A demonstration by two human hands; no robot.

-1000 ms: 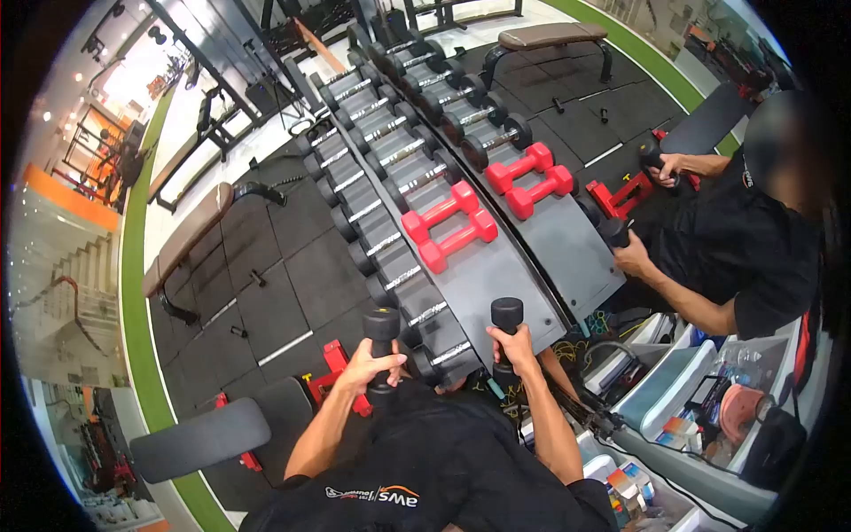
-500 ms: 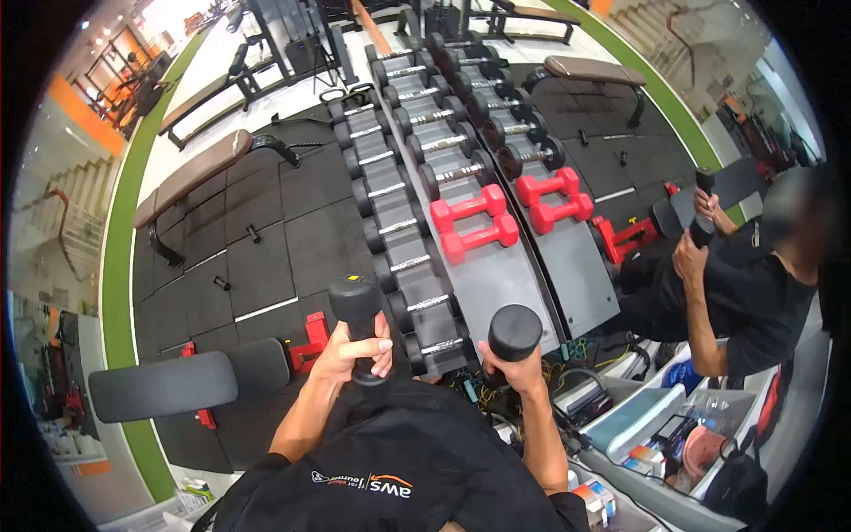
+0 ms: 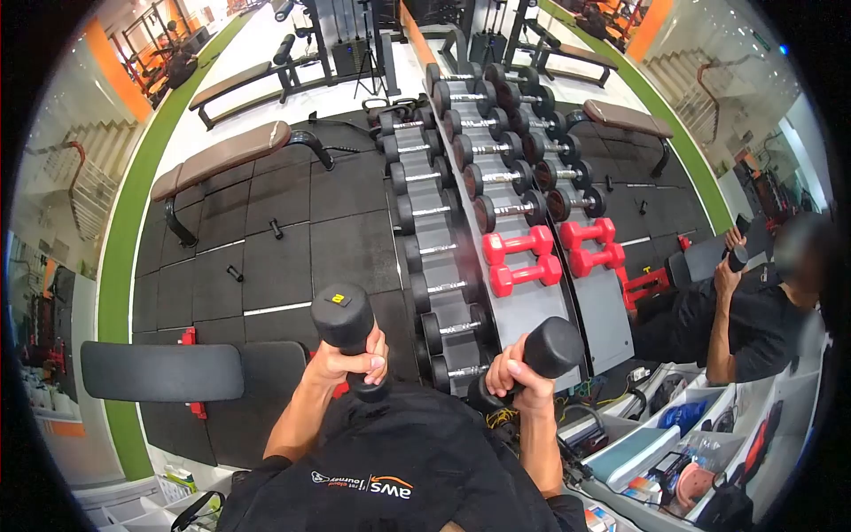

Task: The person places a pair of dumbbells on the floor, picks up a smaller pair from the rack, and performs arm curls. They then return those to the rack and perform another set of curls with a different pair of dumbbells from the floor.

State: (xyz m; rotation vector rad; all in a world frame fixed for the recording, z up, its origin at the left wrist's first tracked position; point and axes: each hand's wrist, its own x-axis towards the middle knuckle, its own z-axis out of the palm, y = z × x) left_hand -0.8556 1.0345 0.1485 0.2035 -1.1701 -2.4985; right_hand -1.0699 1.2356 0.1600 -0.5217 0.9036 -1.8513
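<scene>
My left hand (image 3: 355, 357) is wrapped round the handle of a black dumbbell (image 3: 341, 312), whose upper head tilts away to the upper left. On the right, my right hand (image 3: 521, 377) grips a second black dumbbell (image 3: 554, 347), tilted with its upper head to the upper right. Both dumbbells are held in front of my black shirt (image 3: 417, 470), apart from each other. Beyond them, red dumbbells (image 3: 525, 273) rest on a grey rack (image 3: 532, 312), and rows of black dumbbells (image 3: 456, 328) lie along it.
A black padded bench (image 3: 160, 371) stands at left, with a brown bench (image 3: 222, 160) farther off. Two small dumbbells (image 3: 276, 229) lie on the dark floor mats. A mirror at right reflects the rack and a person (image 3: 753, 301). Open bins (image 3: 634, 452) hold assorted items at lower right.
The view has turned, so the rack and benches appear shifted. The dumbbell in my right hand now leans to the right, and the one in my left hand leans more to the left.
</scene>
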